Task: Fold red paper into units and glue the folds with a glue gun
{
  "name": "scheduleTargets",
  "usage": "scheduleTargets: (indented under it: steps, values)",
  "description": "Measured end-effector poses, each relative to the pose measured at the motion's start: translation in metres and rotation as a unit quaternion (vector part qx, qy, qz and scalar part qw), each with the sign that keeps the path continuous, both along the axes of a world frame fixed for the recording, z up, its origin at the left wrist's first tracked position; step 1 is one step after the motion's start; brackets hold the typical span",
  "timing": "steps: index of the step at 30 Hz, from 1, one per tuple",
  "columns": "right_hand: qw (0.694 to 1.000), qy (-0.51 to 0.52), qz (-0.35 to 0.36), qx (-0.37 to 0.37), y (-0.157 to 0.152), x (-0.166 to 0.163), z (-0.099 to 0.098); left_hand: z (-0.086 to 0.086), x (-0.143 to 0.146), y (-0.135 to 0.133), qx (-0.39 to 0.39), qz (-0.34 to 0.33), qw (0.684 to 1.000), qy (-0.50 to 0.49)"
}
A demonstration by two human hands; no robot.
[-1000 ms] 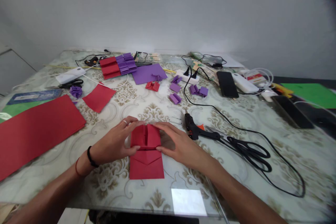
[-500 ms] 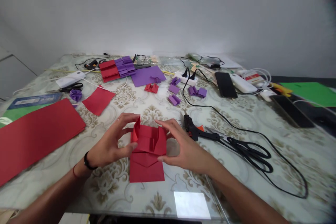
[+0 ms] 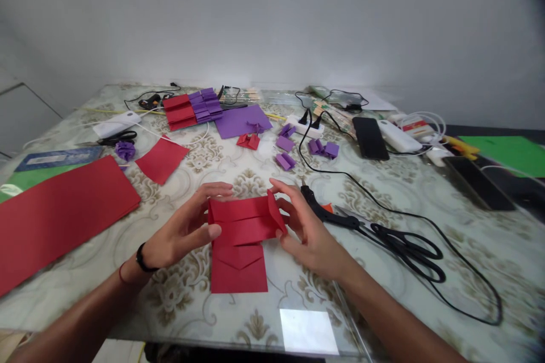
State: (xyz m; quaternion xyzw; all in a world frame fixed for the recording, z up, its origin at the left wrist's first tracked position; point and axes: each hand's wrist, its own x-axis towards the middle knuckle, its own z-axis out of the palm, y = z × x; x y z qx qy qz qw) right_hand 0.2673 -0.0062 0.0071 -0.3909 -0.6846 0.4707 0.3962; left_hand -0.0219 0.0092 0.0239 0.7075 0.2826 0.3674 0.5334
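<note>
In the middle of the table, folded red paper (image 3: 242, 224) stretches between my two hands, its side flaps bent upward. My left hand (image 3: 185, 229) holds the left end, thumb in front and fingers curled behind the flap. At the other end my right hand (image 3: 309, 229) pinches the raised right flap between thumb and fingers. Below the folded paper, and partly covered by it, lies a flat red paper piece (image 3: 238, 278) with a pointed flap. To the right of my right hand are a black glue gun (image 3: 317, 204) and black-handled scissors (image 3: 409, 249).
Stacked red sheets (image 3: 63, 210) lie at left, near a red square (image 3: 162, 160). Small purple folded pieces (image 3: 285, 160) sit beyond my hands, before a white power strip (image 3: 304, 126). A black cable (image 3: 395, 212) loops along the right, past a phone (image 3: 370, 138).
The folded red paper has been opened wider: its side flaps are farther apart. My right hand has shifted right with its flap; my left hand has barely moved.
</note>
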Motion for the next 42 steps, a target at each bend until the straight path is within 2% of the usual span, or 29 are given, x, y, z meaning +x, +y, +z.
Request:
scheduleTargets:
  steps: [2,4,9,14,19,21,24,26,28,30,33,38,42]
  values:
    - [0.999,0.024,-0.005,-0.023,0.000,-0.001,0.000,-0.003,-0.001,0.000,-0.068,-0.024,0.995,-0.065]
    - [0.998,0.050,-0.007,-0.043,0.001,-0.003,0.000,-0.005,-0.003,0.001,-0.085,-0.025,0.993,-0.083]
    - [0.994,0.092,-0.004,-0.066,0.002,-0.004,-0.002,-0.003,0.001,0.001,-0.076,-0.009,0.997,-0.015]
    - [0.995,0.079,0.016,-0.061,0.000,-0.007,-0.003,-0.003,0.009,0.002,-0.090,0.024,0.996,0.008]
    - [0.990,0.100,0.078,-0.068,-0.001,-0.007,-0.003,-0.007,0.010,0.005,-0.016,0.077,0.997,0.010]
    - [0.984,0.127,0.100,-0.075,-0.001,-0.007,-0.003,-0.009,0.010,0.004,-0.015,0.090,0.996,0.007]
    - [0.979,0.162,0.079,-0.097,0.000,-0.009,-0.004,-0.011,0.010,0.000,-0.044,0.096,0.994,-0.010]
    - [0.979,0.168,0.042,-0.109,0.001,-0.010,-0.004,-0.009,0.010,-0.002,-0.034,0.103,0.994,-0.017]
    - [0.987,0.138,0.020,-0.080,0.003,-0.010,-0.003,-0.006,0.011,-0.004,-0.001,0.102,0.995,-0.021]
    - [0.996,0.094,0.009,-0.004,0.003,-0.009,-0.002,-0.001,0.011,-0.005,0.037,0.085,0.995,-0.023]
    - [0.992,0.067,-0.016,0.105,0.002,-0.007,-0.001,0.005,0.010,-0.004,0.084,0.068,0.994,-0.012]
    - [0.972,0.060,-0.068,0.217,-0.002,-0.004,0.001,0.003,0.008,-0.002,0.166,0.143,0.974,0.060]
    - [0.964,0.042,-0.082,0.251,-0.003,-0.004,0.003,-0.001,0.008,0.001,0.148,0.181,0.968,0.089]
